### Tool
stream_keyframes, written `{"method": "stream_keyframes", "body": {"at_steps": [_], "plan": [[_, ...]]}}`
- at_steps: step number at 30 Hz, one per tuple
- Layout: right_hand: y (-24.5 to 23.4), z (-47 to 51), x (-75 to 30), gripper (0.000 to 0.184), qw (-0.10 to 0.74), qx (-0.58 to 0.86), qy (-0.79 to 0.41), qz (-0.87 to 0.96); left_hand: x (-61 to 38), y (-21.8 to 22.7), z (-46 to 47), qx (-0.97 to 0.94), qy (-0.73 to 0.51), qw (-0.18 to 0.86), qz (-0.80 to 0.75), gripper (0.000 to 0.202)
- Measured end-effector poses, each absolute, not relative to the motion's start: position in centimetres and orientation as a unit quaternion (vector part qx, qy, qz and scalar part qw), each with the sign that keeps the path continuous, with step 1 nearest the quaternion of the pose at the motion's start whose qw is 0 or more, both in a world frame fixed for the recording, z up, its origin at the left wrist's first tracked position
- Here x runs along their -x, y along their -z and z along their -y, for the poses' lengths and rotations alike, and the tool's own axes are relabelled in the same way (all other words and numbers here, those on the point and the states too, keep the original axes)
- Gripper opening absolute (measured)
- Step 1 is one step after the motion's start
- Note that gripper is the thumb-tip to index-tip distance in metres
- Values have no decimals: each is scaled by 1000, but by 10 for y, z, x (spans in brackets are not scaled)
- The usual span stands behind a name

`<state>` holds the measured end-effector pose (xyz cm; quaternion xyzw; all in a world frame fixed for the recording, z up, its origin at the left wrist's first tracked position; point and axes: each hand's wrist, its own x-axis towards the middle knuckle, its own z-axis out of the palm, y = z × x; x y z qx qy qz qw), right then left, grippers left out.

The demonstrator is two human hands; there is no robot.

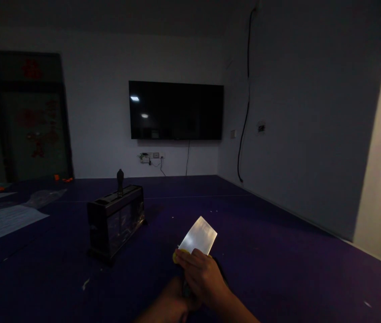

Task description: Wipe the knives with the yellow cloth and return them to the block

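A broad, shiny cleaver blade (199, 236) points up and away, in front of me. My left hand (170, 303) is low in the view, its fingers closed around the dark handle (186, 288) below the blade. Across the blade's lower end lies my right hand (204, 274), fingers pressed together on a yellow piece (175, 257), perhaps a sponge or cloth. Most of that piece is hidden under the fingers. To the left of my hands stands a black knife block (116, 220), with one dark handle (120, 179) sticking up from its top.
The dark blue tabletop (278, 273) carries a few small scraps. At left lie a paper sheet (7, 220), clear plastic (44, 197) and small orange items (67, 180). A television (177, 111) hangs on the far wall; a black cable (245, 121) runs down near the corner.
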<state>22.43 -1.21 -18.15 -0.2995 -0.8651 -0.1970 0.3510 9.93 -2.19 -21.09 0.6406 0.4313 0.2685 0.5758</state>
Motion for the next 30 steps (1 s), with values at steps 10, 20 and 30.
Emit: {"method": "stream_keyframes", "body": {"at_steps": [10,20,30], "plan": [[168,-3,-253,37,441,368,204,792,-93,204,31,-661,-225,507,-504,25],[165,-20,-289,34,493,441,241,710,-84,211,27,-715,-206,445,-499,37],[172,-32,-303,35,490,480,252,683,-89,194,40,-687,-173,441,-551,37]]}}
